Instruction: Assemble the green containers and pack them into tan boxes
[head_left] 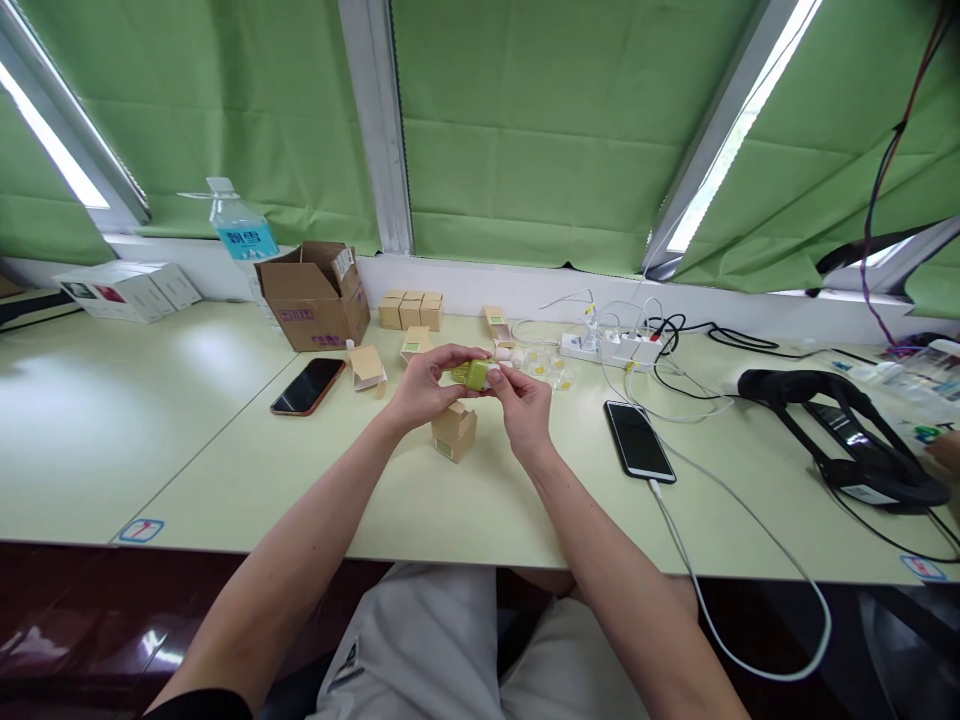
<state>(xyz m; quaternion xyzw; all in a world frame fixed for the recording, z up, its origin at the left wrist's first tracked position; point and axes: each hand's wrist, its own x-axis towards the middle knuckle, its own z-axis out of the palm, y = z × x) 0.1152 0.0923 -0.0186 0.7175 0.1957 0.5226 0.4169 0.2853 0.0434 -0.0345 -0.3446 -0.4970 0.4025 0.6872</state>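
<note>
My left hand (429,386) and my right hand (527,408) meet over the table, both closed on a small green object (478,375) with a whitish end. The fingertips of my left hand grip its left side, while my right thumb and fingers pinch the whitish end. Its exact kind is too small to make out. Just below stands a small open cardboard box (454,433) on the table. Clear plastic pieces with yellow spots (547,368) lie behind my right hand. Two opened small cartons, a left carton (367,368) and a middle carton (415,343), sit beyond my left hand.
A large open cardboard box (315,300), a row of small boxes (411,310) and a water bottle (238,225) stand at the back. Phones lie left (308,386) and right (640,440). A power strip (615,348), cables and a black headset-like frame (847,440) occupy the right.
</note>
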